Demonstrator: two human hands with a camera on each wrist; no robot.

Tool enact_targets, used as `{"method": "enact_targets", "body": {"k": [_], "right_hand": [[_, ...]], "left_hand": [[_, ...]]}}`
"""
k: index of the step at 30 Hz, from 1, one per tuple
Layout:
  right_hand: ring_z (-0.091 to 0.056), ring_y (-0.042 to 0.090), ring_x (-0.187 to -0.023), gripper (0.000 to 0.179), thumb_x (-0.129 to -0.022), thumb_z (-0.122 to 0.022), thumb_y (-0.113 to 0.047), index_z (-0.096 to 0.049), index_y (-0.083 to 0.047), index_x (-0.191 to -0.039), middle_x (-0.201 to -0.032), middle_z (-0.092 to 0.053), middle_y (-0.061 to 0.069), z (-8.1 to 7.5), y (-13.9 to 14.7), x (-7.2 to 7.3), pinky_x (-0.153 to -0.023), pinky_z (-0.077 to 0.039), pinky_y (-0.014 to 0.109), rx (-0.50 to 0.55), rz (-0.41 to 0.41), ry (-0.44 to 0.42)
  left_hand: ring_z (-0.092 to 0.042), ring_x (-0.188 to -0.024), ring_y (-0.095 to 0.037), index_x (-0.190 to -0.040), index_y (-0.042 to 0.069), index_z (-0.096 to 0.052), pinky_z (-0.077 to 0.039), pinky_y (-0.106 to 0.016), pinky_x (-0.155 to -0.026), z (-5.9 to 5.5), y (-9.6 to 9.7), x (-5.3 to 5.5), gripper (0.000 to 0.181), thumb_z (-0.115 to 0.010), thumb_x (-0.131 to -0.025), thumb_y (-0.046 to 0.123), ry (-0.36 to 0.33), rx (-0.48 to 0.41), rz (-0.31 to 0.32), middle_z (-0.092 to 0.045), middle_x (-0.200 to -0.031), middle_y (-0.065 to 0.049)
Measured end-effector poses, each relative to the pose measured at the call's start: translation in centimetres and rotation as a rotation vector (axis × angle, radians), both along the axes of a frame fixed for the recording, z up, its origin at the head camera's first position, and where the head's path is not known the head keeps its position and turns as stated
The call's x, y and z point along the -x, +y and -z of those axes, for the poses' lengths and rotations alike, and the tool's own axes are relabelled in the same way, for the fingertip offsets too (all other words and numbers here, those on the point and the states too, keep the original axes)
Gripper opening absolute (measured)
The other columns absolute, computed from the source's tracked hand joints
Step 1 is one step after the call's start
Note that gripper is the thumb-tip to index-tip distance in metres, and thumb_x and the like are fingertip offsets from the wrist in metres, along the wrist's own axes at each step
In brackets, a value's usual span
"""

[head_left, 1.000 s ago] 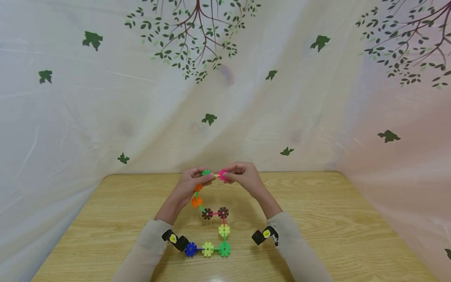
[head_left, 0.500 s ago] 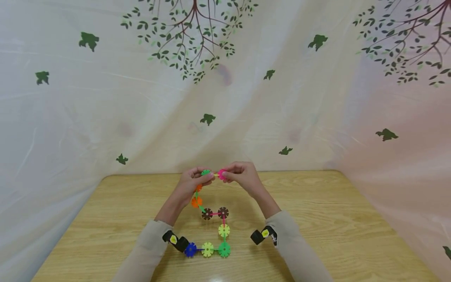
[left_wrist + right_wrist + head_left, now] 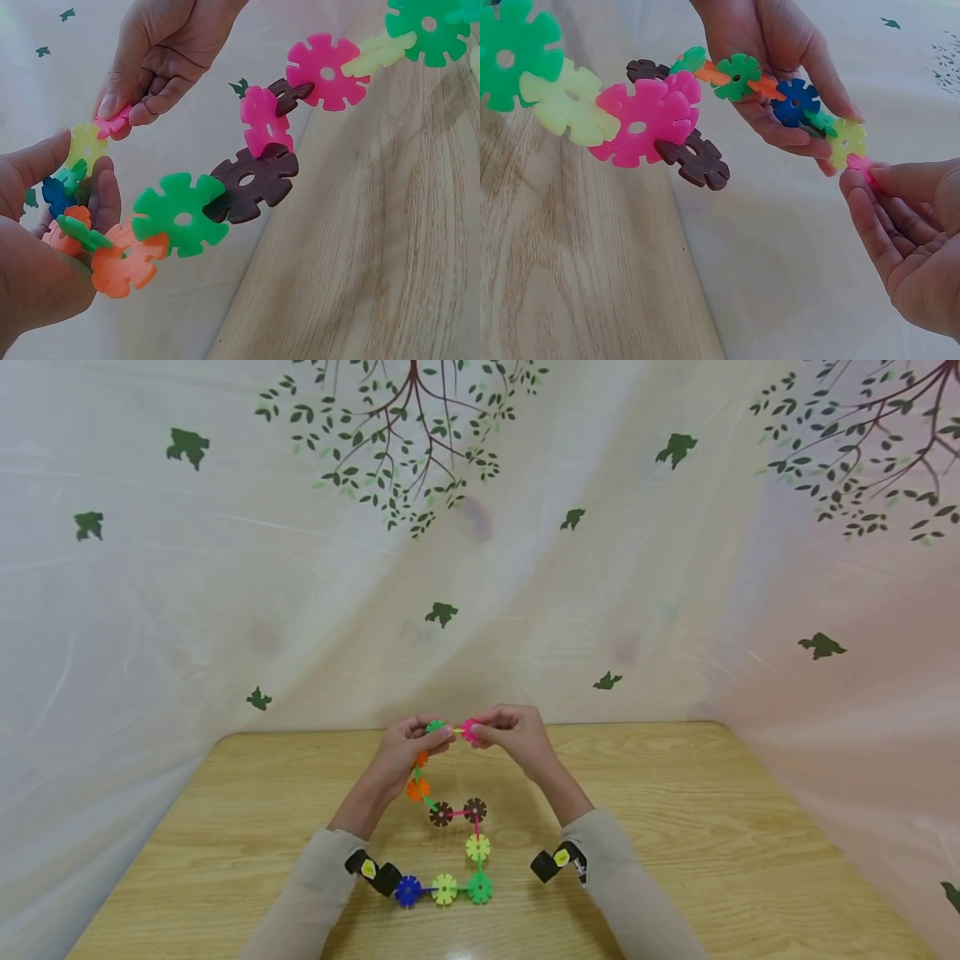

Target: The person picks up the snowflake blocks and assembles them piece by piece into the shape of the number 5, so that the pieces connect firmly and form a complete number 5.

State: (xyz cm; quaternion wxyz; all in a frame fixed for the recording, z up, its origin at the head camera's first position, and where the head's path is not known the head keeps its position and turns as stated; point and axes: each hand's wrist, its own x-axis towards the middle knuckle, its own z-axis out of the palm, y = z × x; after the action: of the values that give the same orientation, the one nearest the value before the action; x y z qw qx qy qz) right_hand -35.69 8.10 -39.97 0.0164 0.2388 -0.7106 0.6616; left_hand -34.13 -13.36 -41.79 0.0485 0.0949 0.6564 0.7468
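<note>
Notched plastic discs, slotted together at angles, form a long winding chain above the table. At its far end in the head view, my left hand [image 3: 397, 758] holds the chain by a green disc [image 3: 436, 726], thumb on top. My right hand [image 3: 521, 739] pinches a pink disc [image 3: 470, 730] between thumb and fingers. A yellow disc [image 3: 847, 141] joins that pink one, and a blue disc [image 3: 796, 103] sits by the left palm. Orange discs [image 3: 129, 262] hang below the left hand, followed by brown discs [image 3: 475, 811]. The fingers partly cover the pinched pink disc.
The wooden table [image 3: 675, 827] spans the view beneath both arms. Behind its far edge hangs a pale curtain [image 3: 337, 568] printed with branches and leaves. Closest to me, the chain ends in a blue disc [image 3: 408, 891] beside the left wrist camera [image 3: 386, 878].
Both hands keep their hold on the chain with hardly any movement. The chain's near part has shifted slightly to the right, and the head view has turned a little.
</note>
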Motion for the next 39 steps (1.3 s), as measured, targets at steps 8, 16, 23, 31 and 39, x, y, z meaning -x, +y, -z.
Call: {"method": "enact_targets", "body": {"k": [8,16,23,31,39], "right_hand": [[-0.073,0.012,-0.07,0.019,-0.092,-0.072,-0.001,-0.072,0.014,-0.104,-0.088,-0.078,0.015,0.0,-0.1,-0.2,-0.069,-0.063,0.031,0.016,-0.018,-0.006],[-0.072,0.011,-0.07,0.018,-0.093,-0.071,0.0,-0.072,0.013,-0.105,-0.091,-0.076,0.022,0.0,0.0,-0.2,-0.069,-0.063,0.03,0.002,-0.025,-0.007],[-0.073,0.011,-0.072,0.019,-0.094,-0.071,-0.002,-0.072,0.011,-0.107,-0.085,-0.077,0.002,-0.1,0.4,0.2,-0.075,-0.064,0.037,-0.043,-0.043,-0.073],[-0.074,0.013,-0.078,0.022,-0.095,-0.071,-0.007,-0.07,0.007,-0.112,-0.09,-0.078,0.002,-0.7,1.1,0.4,-0.087,-0.061,0.054,-0.114,-0.109,-0.144],[-0.075,0.017,-0.082,0.024,-0.096,-0.07,-0.008,-0.07,0.005,-0.116,-0.094,-0.078,0.005,-0.9,1.8,0.4,-0.086,-0.062,0.045,-0.168,-0.147,-0.181]], "left_hand": [[-0.072,-0.095,-0.012,-0.113,0.0,-0.064,-0.057,-0.037,-0.1,-0.1,0.0,-0.1,0.018,-0.067,-0.099,0.009,0.001,-0.008,0.013,-0.073,-0.094,0.006],[-0.072,-0.095,-0.01,-0.117,-0.003,-0.062,-0.057,-0.037,-0.101,-0.2,0.2,-0.4,0.02,-0.065,-0.1,0.008,0.012,-0.016,0.035,-0.073,-0.095,0.006],[-0.071,-0.095,-0.008,-0.118,-0.002,-0.062,-0.056,-0.037,-0.102,-0.3,-0.2,-0.4,0.022,-0.065,-0.1,0.01,0.007,0.009,0.065,-0.072,-0.097,0.005],[-0.071,-0.098,-0.012,-0.115,0.002,-0.064,-0.05,-0.049,-0.109,-0.5,-0.3,-0.4,0.019,-0.067,-0.1,0.013,0.011,0.035,0.099,-0.072,-0.099,0.003],[-0.07,-0.102,-0.017,-0.118,0.0,-0.063,-0.053,-0.047,-0.105,-0.3,-0.2,-0.3,0.024,-0.066,-0.1,0.017,0.026,0.082,0.131,-0.072,-0.103,0.001]]}}
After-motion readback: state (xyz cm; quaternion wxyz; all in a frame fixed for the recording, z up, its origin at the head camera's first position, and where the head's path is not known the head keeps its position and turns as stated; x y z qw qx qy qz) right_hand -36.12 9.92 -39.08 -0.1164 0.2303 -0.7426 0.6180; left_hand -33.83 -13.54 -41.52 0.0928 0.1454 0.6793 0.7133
